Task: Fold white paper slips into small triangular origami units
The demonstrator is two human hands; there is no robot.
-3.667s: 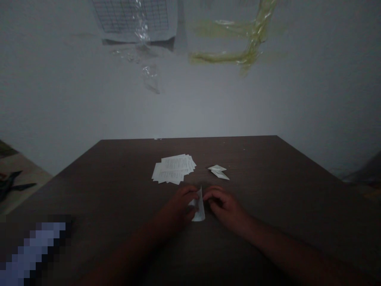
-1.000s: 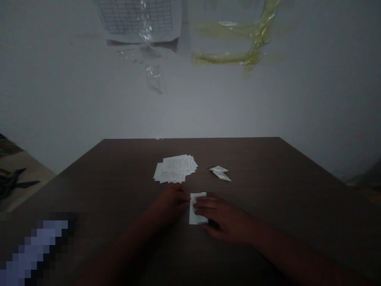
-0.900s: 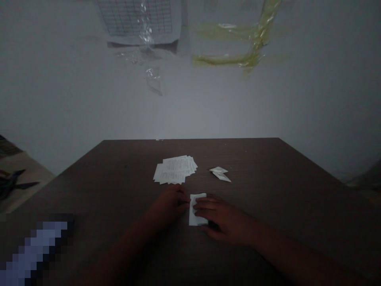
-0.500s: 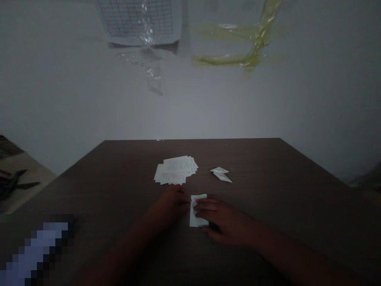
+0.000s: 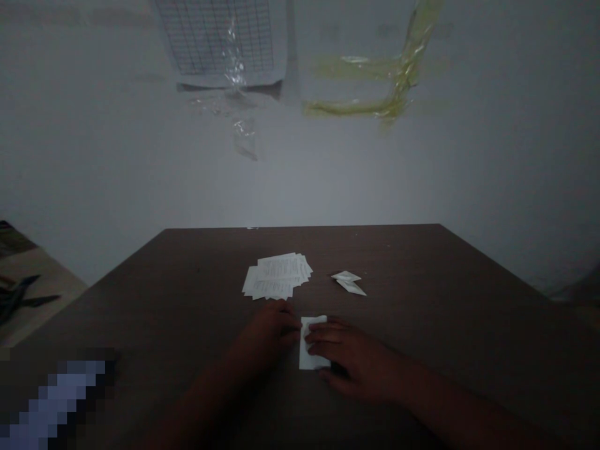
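A small white sheet of paper point(image 5: 308, 358), seemingly folded, lies on the dark brown table point(image 5: 210, 262) in front of me. My right hand point(image 5: 349, 356) rests over its right part with the fingers stretched out flat. At its left edge is my left hand point(image 5: 274, 328), fingers bent, the tips touching or very near the paper; whether they pinch it is too dark to see. Just beyond the left hand lies a loose stack of printed paper slips point(image 5: 276, 275). A folded white paper piece point(image 5: 349, 282) with pointed ends sits farther back on the right.
A white wall point(image 5: 365, 181) rises behind the table, with a gridded sheet point(image 5: 220, 37) and yellowish tape point(image 5: 351, 109) on it. A blurred-out bluish object point(image 5: 56, 400) is at the lower left. Dark tools point(image 5: 21, 300) lie on a lighter surface beyond the left edge.
The whole scene sits slightly lower in the picture, as the camera has tilted up a little. Both hands and the paper keep nearly the same places relative to each other.
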